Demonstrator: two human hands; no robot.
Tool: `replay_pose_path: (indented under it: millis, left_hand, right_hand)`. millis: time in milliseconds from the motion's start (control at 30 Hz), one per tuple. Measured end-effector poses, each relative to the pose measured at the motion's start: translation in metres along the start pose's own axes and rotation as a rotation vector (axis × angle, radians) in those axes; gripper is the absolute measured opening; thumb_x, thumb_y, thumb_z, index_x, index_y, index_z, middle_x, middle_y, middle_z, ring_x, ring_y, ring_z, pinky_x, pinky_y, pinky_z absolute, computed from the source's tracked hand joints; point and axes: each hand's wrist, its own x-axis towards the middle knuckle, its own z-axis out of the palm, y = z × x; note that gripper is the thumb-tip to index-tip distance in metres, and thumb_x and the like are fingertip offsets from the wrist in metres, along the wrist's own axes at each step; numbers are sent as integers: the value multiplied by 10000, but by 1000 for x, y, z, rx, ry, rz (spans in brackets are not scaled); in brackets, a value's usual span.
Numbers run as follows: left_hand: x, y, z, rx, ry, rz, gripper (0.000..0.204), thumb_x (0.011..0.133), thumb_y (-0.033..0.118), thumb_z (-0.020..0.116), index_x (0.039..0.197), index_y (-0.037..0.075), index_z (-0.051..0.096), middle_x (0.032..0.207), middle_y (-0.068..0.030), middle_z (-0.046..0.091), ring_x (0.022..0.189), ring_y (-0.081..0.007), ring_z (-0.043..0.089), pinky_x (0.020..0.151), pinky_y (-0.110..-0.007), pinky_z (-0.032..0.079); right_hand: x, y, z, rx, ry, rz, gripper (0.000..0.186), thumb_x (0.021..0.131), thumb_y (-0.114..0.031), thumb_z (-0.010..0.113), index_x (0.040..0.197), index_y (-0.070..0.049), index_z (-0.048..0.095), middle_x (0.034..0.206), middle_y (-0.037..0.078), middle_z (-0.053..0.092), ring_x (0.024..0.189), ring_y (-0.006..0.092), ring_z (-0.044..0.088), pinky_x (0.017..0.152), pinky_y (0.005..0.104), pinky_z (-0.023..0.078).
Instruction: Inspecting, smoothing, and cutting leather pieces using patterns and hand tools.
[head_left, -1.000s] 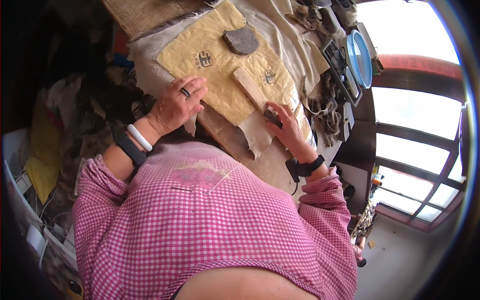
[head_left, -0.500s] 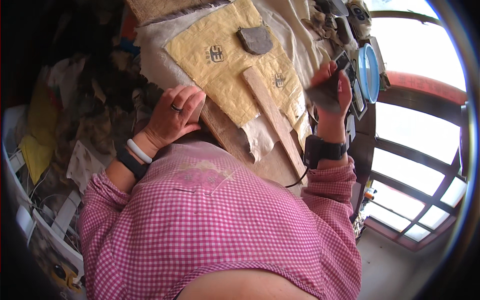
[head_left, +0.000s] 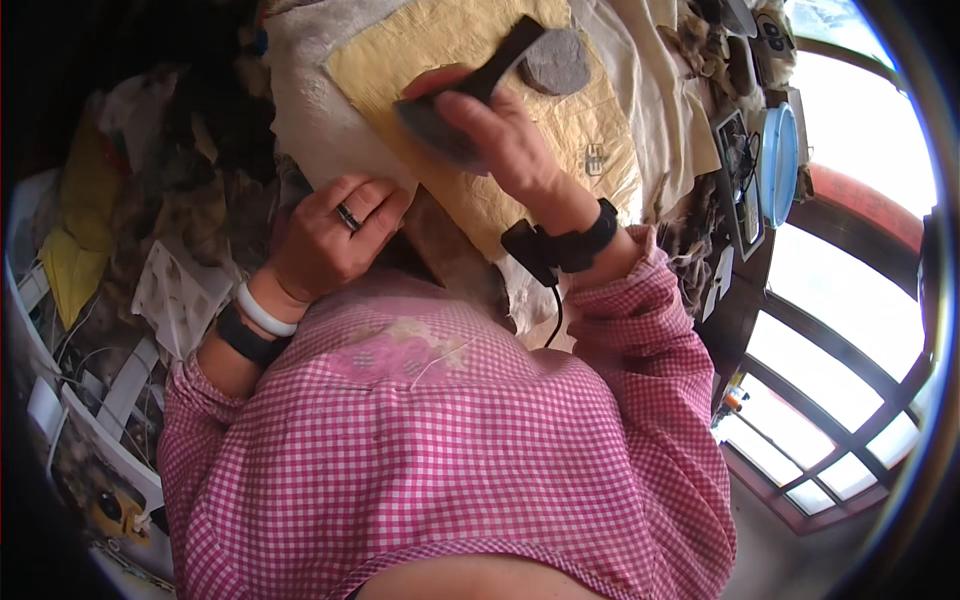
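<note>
My right hand (head_left: 515, 150) is closed around a knife (head_left: 440, 132) with a broad curved blade and a dark flared handle. I hold it above a crinkled yellow sheet (head_left: 400, 60), the blade toward the left. My left hand (head_left: 340, 235) has its fingers bent and pressed together at the lower edge of a pale hide (head_left: 310, 115), beside a wooden board (head_left: 428, 235). The fingertips are partly hidden. On the sheet, beyond the knife handle, lies a flat grey stone (head_left: 556, 62). Whether the blade touches anything is hard to tell.
Fur and hide scraps (head_left: 185, 215) heap up at the left, with a yellow cloth (head_left: 75, 270). At the right, a light blue round rim (head_left: 780, 165) stands beside a dark frame (head_left: 740, 190). A black cable (head_left: 557, 310) hangs from my right wrist.
My right hand has swung left with the knife, from the right side to over the yellow sheet. The wooden strip is now out of sight. My left hand stays at the hide's edge.
</note>
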Motion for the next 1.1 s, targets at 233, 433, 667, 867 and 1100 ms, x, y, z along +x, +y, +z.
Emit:
replay_pose_path:
  millis: [233,433,667,867,1100]
  left_hand:
    - [5,-4,5,39,47,-39,256,765,44,661,1020,25,667,932,-75,619,841,-243,630,675,-323,554]
    - [9,-2,5,10,22,-77,270,749,6,699,1015,15,661,914,-82,602,780,-259,620,638,-348,535]
    - [14,-5,7,-29,71,-112,162,742,8,694,898,38,665,801,-69,583,678,-232,612,559,-328,513]
    - [16,-9,0,-433,104,-577,91,789,-9,676,804,66,625,745,-60,599,627,-187,608,555,-291,473]
    - [18,-15,-11,-403,63,-372,101,780,-25,666,823,60,631,789,-70,646,698,-224,644,605,-306,497]
  right_hand:
    - [5,20,-3,-506,-141,-238,239,954,-138,535,1126,1,626,1027,79,648,951,145,591,860,297,469]
    - [5,31,-1,-524,-135,-382,231,952,-118,520,1114,4,630,990,105,645,937,189,609,845,305,470]
    - [4,27,4,-680,-102,-378,230,877,-20,535,1086,-8,632,1006,122,653,931,229,630,838,323,484]
    - [-6,39,-2,-572,-125,-525,276,823,55,518,1066,-19,625,1033,121,662,940,245,642,826,341,501]
    - [-6,33,1,-624,-114,-462,260,824,49,514,1041,-21,640,1028,125,665,920,250,649,804,342,509]
